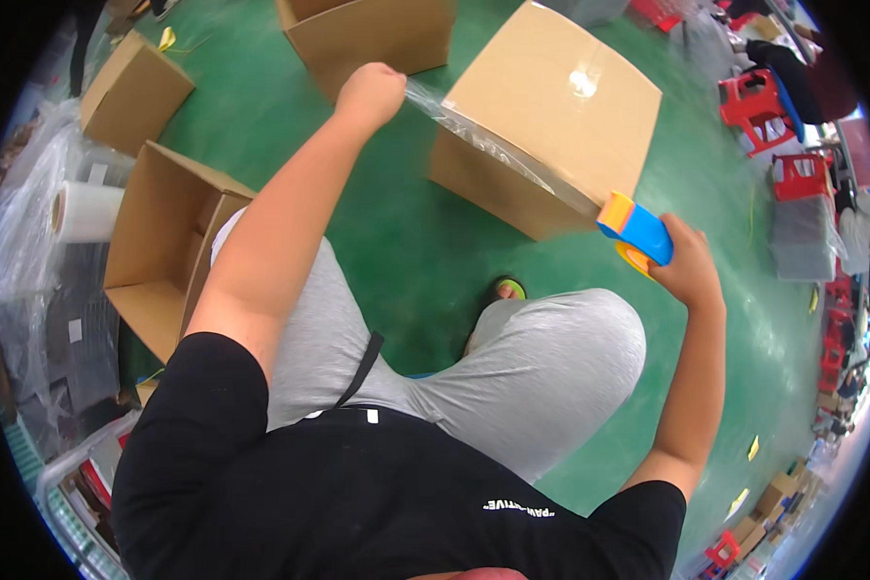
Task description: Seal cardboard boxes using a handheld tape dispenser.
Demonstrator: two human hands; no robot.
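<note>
A large brown cardboard box (556, 106) stands on the green floor in front of my knees, its top face shiny with a strip of clear tape. Along the near upper edge of that box stretches a length of clear packing tape (498, 145). My left hand (372, 97) is closed at the far left end of this strip, off the box's corner. At the box's near right corner, my right hand (691, 263) grips a blue and orange tape dispenser (643, 232). The dispenser's orange head is against or very close to the corner; I cannot tell which.
An open cardboard box (164, 261) lies beside my left leg, near a roll of clear film (92, 213). Another open box (377, 43) stands beyond my left hand, and a smaller box (135, 92) is far left. Red stools (752, 108) and a grey bin (804, 242) line the right.
</note>
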